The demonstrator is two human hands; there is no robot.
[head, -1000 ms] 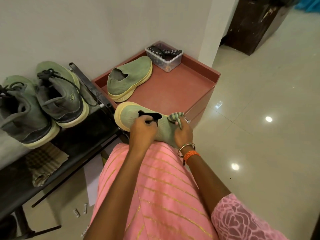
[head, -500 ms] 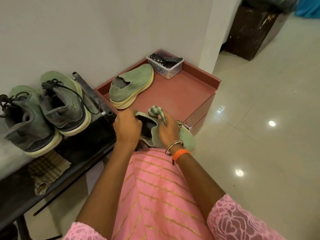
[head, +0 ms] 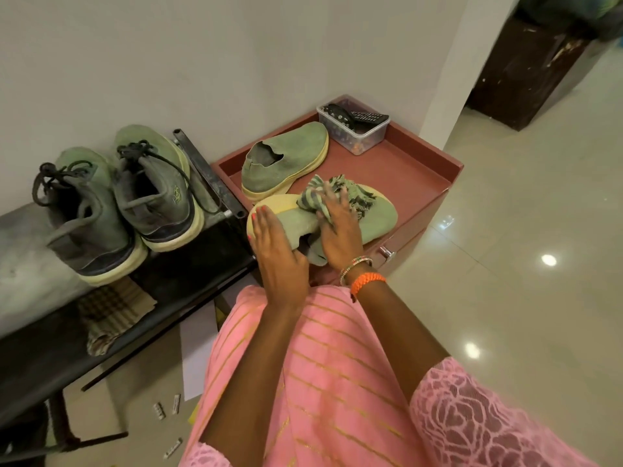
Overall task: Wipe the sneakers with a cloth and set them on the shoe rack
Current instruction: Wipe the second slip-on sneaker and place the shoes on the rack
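I have a green slip-on sneaker (head: pixel 377 217) lying on its side at the front edge of the red cabinet top (head: pixel 404 176), its yellow sole turned up and to the left. My left hand (head: pixel 273 244) lies flat along the heel end of it, fingers straight and close together, their tips at the rim of the sole. My right hand (head: pixel 337 227) is pressed down on the upper near the shoe's opening with a striped green cloth (head: pixel 337 193) bunched under it; the fingers look mostly extended over the cloth, though motion blur keeps me from telling how firmly they curl into it. The cloth's frayed end spills past my fingertips toward the toe.

The second slip-on sneaker (head: pixel 286 160) stands upright just behind the first, further back on the same cabinet top, toe toward a clear plastic box (head: pixel 357 136) that holds a dark remote and small bits. To the left, on the top tier of the black metal shoe rack (head: pixel 209 176), a pair of laced green sneakers (head: pixel 118 200) sits side by side, heels toward me. A folded checked cloth (head: pixel 111 308) lies on the rack's lower shelf. A few small pale pieces are scattered on the tiled floor (head: pixel 522 264) below the rack.
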